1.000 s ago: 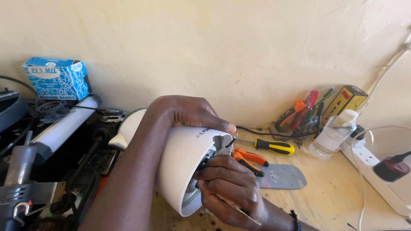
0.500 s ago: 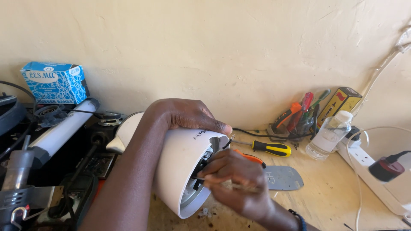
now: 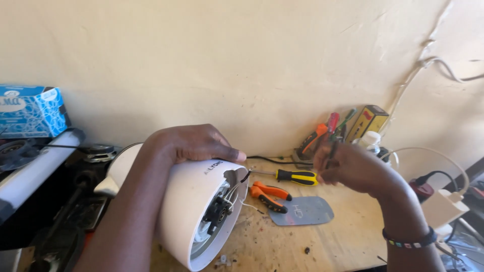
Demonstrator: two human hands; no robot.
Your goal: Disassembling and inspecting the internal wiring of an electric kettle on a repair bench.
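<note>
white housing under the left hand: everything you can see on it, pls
The white housing is a smooth, rounded shell, plastic by the look, lying tilted on the wooden bench with its open mouth facing right and toward the camera. The rim is chipped or notched at the top. Inside sit a black part, thin white wires and a pale disc; one dark wire pokes out at the notch. Small grey lettering runs near the rim. The left hand lies over its top, fingers at the rim. The right hand is clear of it.
</note>
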